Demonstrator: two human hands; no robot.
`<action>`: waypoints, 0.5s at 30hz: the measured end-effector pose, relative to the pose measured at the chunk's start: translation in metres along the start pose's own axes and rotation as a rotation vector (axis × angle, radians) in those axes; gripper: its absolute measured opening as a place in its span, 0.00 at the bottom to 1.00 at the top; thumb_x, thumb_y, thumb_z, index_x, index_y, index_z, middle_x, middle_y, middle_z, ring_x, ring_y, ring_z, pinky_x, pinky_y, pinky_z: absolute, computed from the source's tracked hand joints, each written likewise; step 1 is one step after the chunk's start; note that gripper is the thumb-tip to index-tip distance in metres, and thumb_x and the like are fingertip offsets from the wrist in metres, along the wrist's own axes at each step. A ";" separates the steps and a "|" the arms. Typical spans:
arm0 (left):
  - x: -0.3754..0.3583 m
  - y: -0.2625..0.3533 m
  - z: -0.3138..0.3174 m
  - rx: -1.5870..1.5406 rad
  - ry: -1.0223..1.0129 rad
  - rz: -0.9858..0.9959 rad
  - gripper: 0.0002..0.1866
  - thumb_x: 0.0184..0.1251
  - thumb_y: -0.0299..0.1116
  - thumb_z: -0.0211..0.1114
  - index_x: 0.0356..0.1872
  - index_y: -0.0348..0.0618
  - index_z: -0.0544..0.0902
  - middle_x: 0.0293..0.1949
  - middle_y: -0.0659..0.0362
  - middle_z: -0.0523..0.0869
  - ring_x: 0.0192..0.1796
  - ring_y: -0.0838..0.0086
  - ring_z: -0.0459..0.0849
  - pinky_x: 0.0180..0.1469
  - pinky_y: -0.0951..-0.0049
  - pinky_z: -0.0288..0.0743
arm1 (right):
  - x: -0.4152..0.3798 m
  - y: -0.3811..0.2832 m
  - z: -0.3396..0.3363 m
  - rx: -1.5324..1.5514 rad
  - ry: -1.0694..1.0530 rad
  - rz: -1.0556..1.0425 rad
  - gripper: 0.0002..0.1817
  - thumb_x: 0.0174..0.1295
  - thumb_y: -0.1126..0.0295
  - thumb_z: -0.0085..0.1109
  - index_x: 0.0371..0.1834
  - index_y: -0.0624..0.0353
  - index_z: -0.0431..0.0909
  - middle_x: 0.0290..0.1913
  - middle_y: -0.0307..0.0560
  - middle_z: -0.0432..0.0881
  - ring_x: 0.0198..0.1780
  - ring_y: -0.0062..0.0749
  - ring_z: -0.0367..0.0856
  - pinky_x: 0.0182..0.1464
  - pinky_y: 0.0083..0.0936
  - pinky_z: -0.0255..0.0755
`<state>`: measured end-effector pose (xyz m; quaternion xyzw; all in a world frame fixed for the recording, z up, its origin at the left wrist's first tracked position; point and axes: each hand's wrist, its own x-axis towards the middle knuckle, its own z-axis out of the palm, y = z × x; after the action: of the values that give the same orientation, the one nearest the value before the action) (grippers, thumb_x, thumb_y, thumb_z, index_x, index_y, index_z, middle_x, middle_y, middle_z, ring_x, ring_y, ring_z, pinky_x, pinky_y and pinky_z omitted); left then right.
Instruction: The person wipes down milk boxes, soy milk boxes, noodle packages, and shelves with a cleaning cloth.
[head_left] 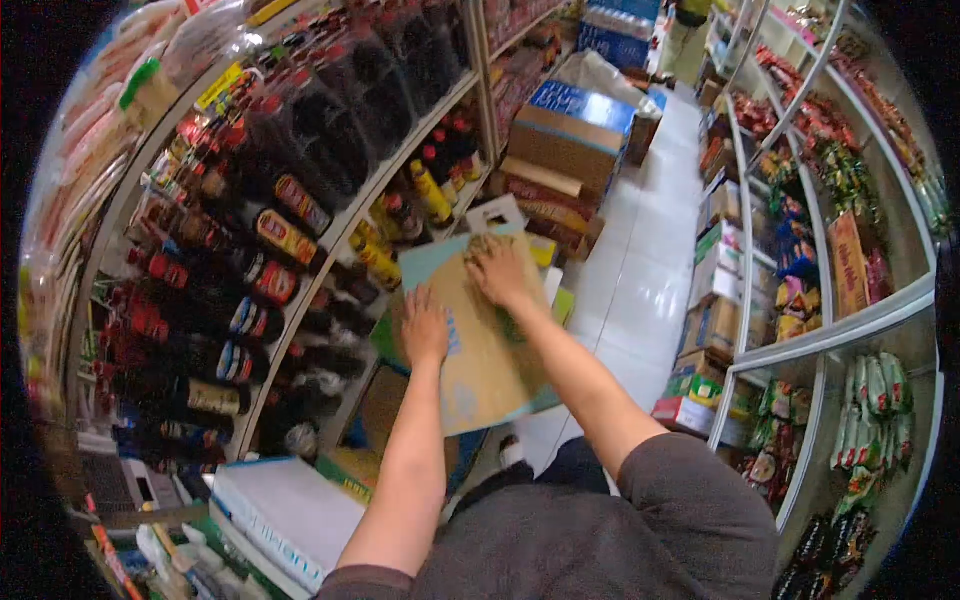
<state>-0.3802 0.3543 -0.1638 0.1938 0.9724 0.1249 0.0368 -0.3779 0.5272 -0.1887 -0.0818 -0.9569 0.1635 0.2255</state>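
A brown cardboard box (500, 365) with pale teal edges and blue print lies in front of me, its broad face turned up. On the left part of that face rests my left hand (426, 328), palm down with the fingers stretched out. My right hand (497, 270) lies farther along, close to the far edge, its fingers spread over the cardboard. Neither hand is closed around anything. Beyond the far edge, a white piece with a cut-out handle (496, 212) sticks up. Yellow-capped bottles (430, 192) stand on the shelf just past my left hand.
Shelves of dark sauce bottles (285, 235) line the left side. Stacked cartons (565, 130) stand ahead beside the white tiled aisle (625, 240). Racks of packets (865, 420) run along the right. A white carton (285, 510) sits low at left.
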 end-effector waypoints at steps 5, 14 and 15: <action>-0.002 0.002 -0.002 0.118 0.083 -0.065 0.26 0.69 0.42 0.44 0.66 0.50 0.56 0.68 0.57 0.52 0.70 0.60 0.49 0.66 0.55 0.51 | -0.116 -0.040 -0.063 0.059 -0.196 -0.143 0.24 0.54 0.55 0.53 0.54 0.48 0.71 0.63 0.49 0.61 0.62 0.51 0.59 0.63 0.48 0.50; 0.003 -0.004 0.009 -0.039 0.112 -0.058 0.27 0.67 0.44 0.46 0.66 0.51 0.56 0.68 0.56 0.52 0.67 0.54 0.54 0.60 0.49 0.60 | -0.131 -0.016 -0.099 0.156 -0.255 -0.068 0.21 0.51 0.59 0.54 0.49 0.54 0.73 0.57 0.53 0.67 0.58 0.51 0.63 0.61 0.47 0.53; -0.004 -0.012 0.010 -0.008 0.069 -0.043 0.27 0.67 0.44 0.46 0.66 0.51 0.56 0.68 0.56 0.52 0.67 0.54 0.54 0.60 0.49 0.60 | -0.108 -0.008 -0.082 0.011 -0.130 -0.108 0.22 0.53 0.58 0.53 0.51 0.52 0.72 0.57 0.52 0.67 0.59 0.50 0.62 0.63 0.47 0.50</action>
<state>-0.3792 0.3444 -0.1761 0.1681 0.9765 0.1344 0.0067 -0.2450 0.5178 -0.1601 -0.0178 -0.9717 0.1614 0.1717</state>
